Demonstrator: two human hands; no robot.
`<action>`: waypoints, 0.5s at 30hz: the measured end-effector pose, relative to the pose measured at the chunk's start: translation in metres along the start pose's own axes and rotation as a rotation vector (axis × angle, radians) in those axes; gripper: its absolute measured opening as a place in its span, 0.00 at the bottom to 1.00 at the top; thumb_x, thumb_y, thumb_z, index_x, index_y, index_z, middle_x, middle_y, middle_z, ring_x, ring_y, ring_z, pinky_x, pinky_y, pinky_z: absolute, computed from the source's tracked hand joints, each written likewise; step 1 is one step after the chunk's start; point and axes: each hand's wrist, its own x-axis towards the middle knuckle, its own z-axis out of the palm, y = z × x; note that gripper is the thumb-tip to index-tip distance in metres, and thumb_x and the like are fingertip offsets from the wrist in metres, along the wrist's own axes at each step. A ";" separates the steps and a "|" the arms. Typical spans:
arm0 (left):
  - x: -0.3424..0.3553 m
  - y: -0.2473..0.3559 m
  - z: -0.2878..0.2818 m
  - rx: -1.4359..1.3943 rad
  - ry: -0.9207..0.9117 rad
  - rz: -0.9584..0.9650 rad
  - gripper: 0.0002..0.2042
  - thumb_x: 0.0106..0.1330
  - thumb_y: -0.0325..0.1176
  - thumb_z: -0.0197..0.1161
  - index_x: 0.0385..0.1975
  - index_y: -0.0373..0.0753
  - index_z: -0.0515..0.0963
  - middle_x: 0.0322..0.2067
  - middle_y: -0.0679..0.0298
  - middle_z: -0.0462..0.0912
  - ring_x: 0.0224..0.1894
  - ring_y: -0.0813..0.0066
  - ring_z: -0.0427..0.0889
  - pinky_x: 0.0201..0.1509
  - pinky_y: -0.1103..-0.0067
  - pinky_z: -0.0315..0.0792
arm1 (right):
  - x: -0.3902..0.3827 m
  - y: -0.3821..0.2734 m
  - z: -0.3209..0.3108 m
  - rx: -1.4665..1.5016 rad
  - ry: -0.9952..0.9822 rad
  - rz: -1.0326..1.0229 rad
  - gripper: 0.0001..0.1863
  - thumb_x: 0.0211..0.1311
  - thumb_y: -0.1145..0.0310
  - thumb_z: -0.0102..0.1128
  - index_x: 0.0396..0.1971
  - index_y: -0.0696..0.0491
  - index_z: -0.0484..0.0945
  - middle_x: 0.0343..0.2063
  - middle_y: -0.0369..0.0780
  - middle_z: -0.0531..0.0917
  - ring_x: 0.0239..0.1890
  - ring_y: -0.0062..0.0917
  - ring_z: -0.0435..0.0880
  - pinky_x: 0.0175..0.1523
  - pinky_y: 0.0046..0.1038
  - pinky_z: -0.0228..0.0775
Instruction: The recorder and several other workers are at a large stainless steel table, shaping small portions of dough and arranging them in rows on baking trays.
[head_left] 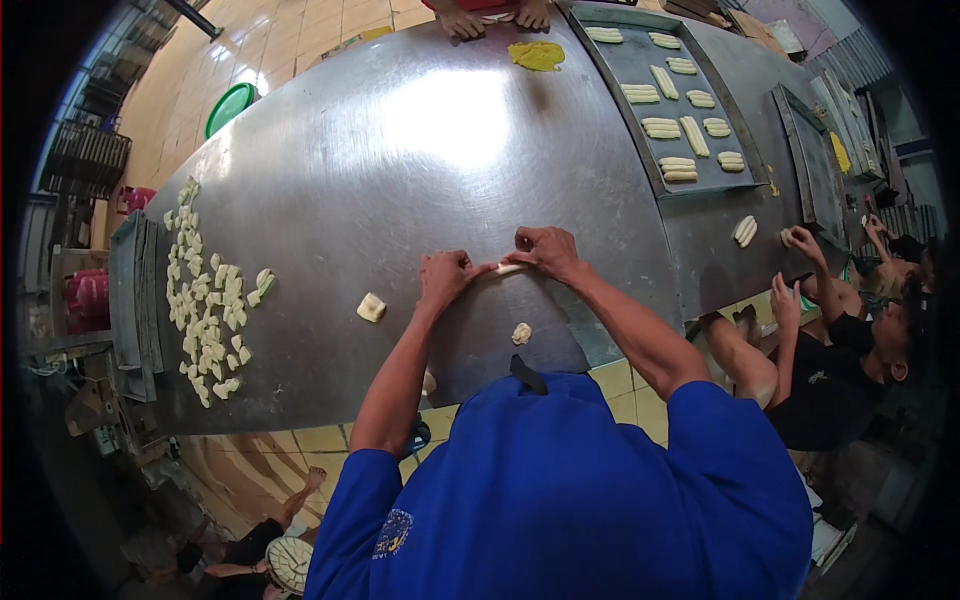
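A short pale strip of dough (509, 269) lies between my hands, close above the steel table (330, 240). The fingers of my left hand (447, 278) are closed at its left end, thumb reaching toward it. My right hand (549, 252) pinches the other end, with its fingers curled over the dough. Left of my left forearm sits a flattish square dough piece (371, 307). A small lumpy dough piece (521, 334) rests nearer my body, between my forearms.
Many cut dough pieces (205, 312) spread over the table's left side. At the far right, a metal tray (652, 160) holds rows of shaped dough. Yellow paste (536, 56) lies near another person's hands (490, 20) across the table. Other people sit at the right.
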 end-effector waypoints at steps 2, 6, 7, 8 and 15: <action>-0.002 0.002 -0.003 0.013 -0.012 0.001 0.32 0.50 0.70 0.71 0.20 0.41 0.85 0.19 0.60 0.84 0.27 0.61 0.82 0.48 0.66 0.62 | 0.002 -0.004 0.000 -0.011 -0.043 0.043 0.31 0.50 0.31 0.68 0.30 0.47 0.83 0.26 0.38 0.87 0.32 0.36 0.88 0.38 0.39 0.76; 0.008 0.001 0.002 0.055 0.008 -0.065 0.33 0.50 0.71 0.71 0.22 0.40 0.87 0.21 0.59 0.85 0.28 0.61 0.84 0.49 0.65 0.63 | 0.007 0.004 0.003 -0.026 0.013 -0.067 0.31 0.51 0.31 0.67 0.29 0.48 0.82 0.26 0.39 0.87 0.32 0.37 0.87 0.37 0.40 0.76; 0.007 -0.004 0.003 0.084 0.000 -0.096 0.33 0.50 0.72 0.70 0.23 0.40 0.88 0.21 0.58 0.85 0.28 0.61 0.84 0.49 0.65 0.63 | 0.009 -0.002 0.001 -0.003 -0.028 -0.054 0.31 0.52 0.31 0.67 0.29 0.48 0.81 0.26 0.39 0.87 0.33 0.38 0.87 0.37 0.40 0.75; 0.010 -0.001 0.005 0.080 -0.001 -0.088 0.33 0.50 0.72 0.70 0.23 0.40 0.88 0.21 0.58 0.85 0.28 0.61 0.84 0.49 0.65 0.63 | 0.008 0.003 0.003 -0.008 -0.024 -0.048 0.31 0.52 0.31 0.67 0.29 0.48 0.81 0.26 0.39 0.87 0.33 0.38 0.87 0.37 0.40 0.75; 0.007 -0.003 -0.005 -0.019 0.005 -0.053 0.35 0.49 0.73 0.70 0.21 0.39 0.86 0.18 0.59 0.84 0.27 0.61 0.83 0.49 0.66 0.64 | 0.006 0.005 -0.002 0.003 0.021 -0.025 0.32 0.51 0.31 0.68 0.29 0.50 0.81 0.25 0.40 0.86 0.31 0.39 0.87 0.36 0.41 0.75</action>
